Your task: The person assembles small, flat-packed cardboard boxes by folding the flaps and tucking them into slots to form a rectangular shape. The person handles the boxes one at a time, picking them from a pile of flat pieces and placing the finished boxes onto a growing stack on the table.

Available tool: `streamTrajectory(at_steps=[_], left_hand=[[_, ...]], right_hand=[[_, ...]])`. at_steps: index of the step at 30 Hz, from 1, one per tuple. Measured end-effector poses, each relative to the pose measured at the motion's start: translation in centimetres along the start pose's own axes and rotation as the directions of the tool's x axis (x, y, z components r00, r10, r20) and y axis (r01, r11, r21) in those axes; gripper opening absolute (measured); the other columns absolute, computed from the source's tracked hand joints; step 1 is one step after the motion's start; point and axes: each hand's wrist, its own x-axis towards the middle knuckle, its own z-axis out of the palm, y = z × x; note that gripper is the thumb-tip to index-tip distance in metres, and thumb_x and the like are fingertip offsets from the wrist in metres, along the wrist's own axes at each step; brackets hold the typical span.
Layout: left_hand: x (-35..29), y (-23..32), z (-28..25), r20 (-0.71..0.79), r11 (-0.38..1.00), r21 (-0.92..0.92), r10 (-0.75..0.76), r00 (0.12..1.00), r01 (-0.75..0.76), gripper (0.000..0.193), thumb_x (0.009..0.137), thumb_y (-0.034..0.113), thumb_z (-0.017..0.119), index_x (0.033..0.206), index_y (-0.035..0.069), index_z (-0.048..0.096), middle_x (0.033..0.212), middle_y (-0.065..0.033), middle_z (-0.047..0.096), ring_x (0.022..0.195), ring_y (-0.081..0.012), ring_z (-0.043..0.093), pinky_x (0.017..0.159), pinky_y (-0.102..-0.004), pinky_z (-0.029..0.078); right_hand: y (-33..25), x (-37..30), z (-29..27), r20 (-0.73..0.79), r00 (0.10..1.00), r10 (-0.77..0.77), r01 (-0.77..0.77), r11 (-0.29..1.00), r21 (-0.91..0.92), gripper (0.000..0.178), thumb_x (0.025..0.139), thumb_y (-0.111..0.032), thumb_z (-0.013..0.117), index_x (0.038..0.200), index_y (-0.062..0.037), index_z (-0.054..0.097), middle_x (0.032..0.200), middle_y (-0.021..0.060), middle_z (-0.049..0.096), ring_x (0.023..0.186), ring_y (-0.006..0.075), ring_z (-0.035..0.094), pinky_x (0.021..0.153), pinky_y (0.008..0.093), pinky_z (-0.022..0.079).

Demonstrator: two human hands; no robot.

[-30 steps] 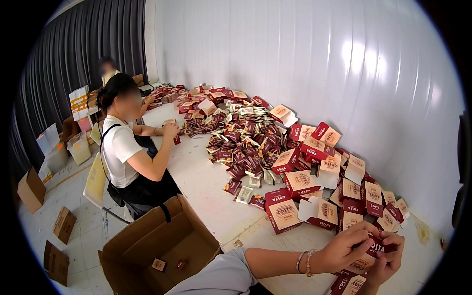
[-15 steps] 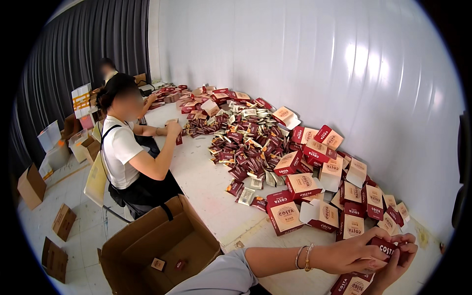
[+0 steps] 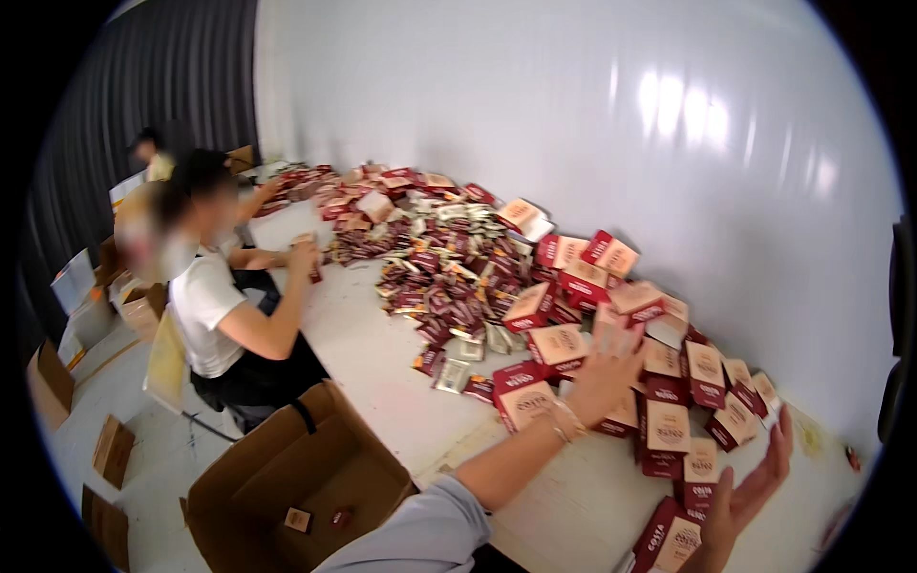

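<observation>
My left hand (image 3: 611, 372) reaches over the heap of small maroon and cream cardboard boxes, its fingers spread and slightly blurred. Just beyond its fingertips a maroon and cream box (image 3: 638, 300) lies tilted on top of others; whether the fingers touch it I cannot tell. My right hand (image 3: 750, 487) is raised at the lower right, open, thumb apart and palm turned inward, holding nothing. Next to its wrist lies another maroon and cream box (image 3: 673, 537). Left of the boxes spreads a large pile of small maroon and silvery sachets (image 3: 454, 277).
An open brown carton (image 3: 248, 439) with two small items inside stands at the table's near left edge. Two co-workers sit along the white table (image 3: 353, 315), the nearer in a white shirt (image 3: 205, 301). A pale wall (image 3: 535, 105) rises behind the heap.
Both hands held a small box together at the lower right. Now they are apart: my left hand has swung up and left over the heap, where a box lies beyond it; my right is empty.
</observation>
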Motion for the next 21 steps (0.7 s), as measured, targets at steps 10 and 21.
streamTrajectory(at_steps=[10, 21], left_hand=[[-5.7, 13.7, -4.5, 0.194, 0.52, -0.799, 0.697, 0.69, -0.301, 0.093, 0.071, 0.05, 0.082, 0.148, 0.009, 0.048, 0.148, -0.0162, 0.048, 0.146, -0.0402, 0.031, 0.116, -0.0635, 0.022], [-13.7, 15.9, -6.0, 0.183, 0.373, -0.737, 0.913, 0.365, -0.564, 0.059, 0.075, 0.06, 0.078, 0.108, 0.012, 0.07, 0.108, -0.0104, 0.065, 0.101, -0.0306, 0.062, 0.083, -0.0494, 0.047]], right_hand=[[1.0, 0.3, -1.3, -0.022, 0.999, 0.043, -0.043, 0.999, -0.011, 0.055, 0.092, -0.013, 0.06, 0.143, -0.001, 0.044, 0.153, 0.0228, 0.043, 0.143, 0.034, 0.039, 0.12, 0.049, 0.025], [2.2, 0.7, -3.5, 0.045, 0.99, 0.137, -0.134, 0.989, -0.063, 0.051, 0.096, -0.017, 0.059, 0.143, 0.0, 0.046, 0.149, 0.0202, 0.046, 0.14, 0.0304, 0.042, 0.117, 0.0464, 0.029]])
